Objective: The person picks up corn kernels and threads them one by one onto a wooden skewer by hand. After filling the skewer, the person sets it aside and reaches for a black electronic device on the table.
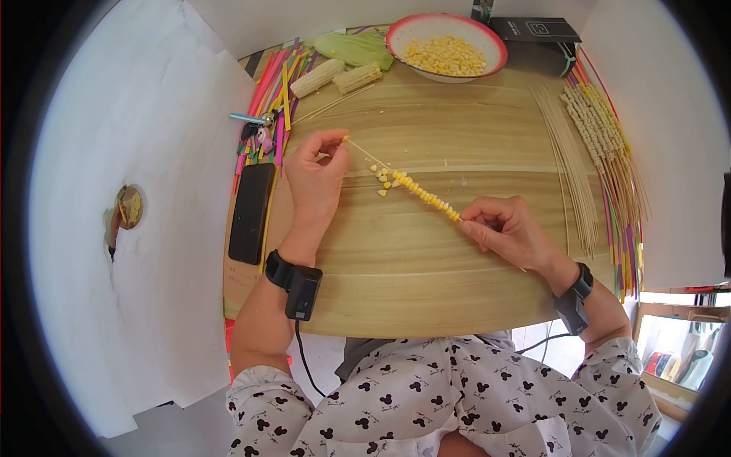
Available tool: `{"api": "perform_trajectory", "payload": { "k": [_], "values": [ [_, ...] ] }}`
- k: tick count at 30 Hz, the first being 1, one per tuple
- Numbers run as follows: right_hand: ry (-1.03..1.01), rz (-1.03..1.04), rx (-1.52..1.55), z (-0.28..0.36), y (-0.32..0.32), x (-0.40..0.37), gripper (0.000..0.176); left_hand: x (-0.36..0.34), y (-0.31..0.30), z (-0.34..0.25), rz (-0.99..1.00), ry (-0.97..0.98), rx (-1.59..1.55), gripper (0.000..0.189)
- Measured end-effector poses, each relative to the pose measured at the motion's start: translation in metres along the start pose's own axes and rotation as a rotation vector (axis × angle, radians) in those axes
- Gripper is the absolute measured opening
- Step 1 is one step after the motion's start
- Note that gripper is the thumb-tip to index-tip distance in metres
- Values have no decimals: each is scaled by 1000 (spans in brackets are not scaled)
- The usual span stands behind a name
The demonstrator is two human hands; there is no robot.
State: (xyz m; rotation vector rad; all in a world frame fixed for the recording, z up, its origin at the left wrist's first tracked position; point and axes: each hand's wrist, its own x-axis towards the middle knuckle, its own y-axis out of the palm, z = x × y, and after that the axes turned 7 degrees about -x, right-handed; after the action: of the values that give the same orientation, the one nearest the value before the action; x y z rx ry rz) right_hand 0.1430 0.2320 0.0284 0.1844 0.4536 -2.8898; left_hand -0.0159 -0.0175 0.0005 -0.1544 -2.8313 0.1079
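Observation:
A thin wooden skewer [369,156] runs slantwise over the table, with a row of yellow corn kernels [422,193] threaded along its middle. My right hand [506,228] is closed around the skewer just below that row, and the skewer's lower end sticks out past the palm. At the upper tip, my left hand [320,169] pinches a single corn kernel [346,139] between thumb and fingertips; whether the tip has pierced it is too small to tell. Several loose kernels [382,192] lie on the wood beside the skewer.
An enamel bowl [495,57] of kernels stands at the back. Corn cobs [318,78] and a husk [354,49] lie back left, near coloured strips [266,91] and a phone [251,213]. To the right are bare skewers [571,175] and filled skewers [598,126].

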Motion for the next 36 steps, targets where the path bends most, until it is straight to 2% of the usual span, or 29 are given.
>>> {"api": "perform_trajectory", "payload": {
  "k": [14,27,33,36],
  "values": [
    [-2,-5,1,-4,0,0,12,-2,0,0,36,102,125,17],
    [32,-14,-37,1,-1,0,12,-6,5,-6,57,106,152,18],
    [8,-7,-21,-2,-2,0,13,-10,9,-8,55,79,68,19],
    [8,-16,-25,1,-2,0,13,-15,14,-11,87,92,156,20]
  ]
}}
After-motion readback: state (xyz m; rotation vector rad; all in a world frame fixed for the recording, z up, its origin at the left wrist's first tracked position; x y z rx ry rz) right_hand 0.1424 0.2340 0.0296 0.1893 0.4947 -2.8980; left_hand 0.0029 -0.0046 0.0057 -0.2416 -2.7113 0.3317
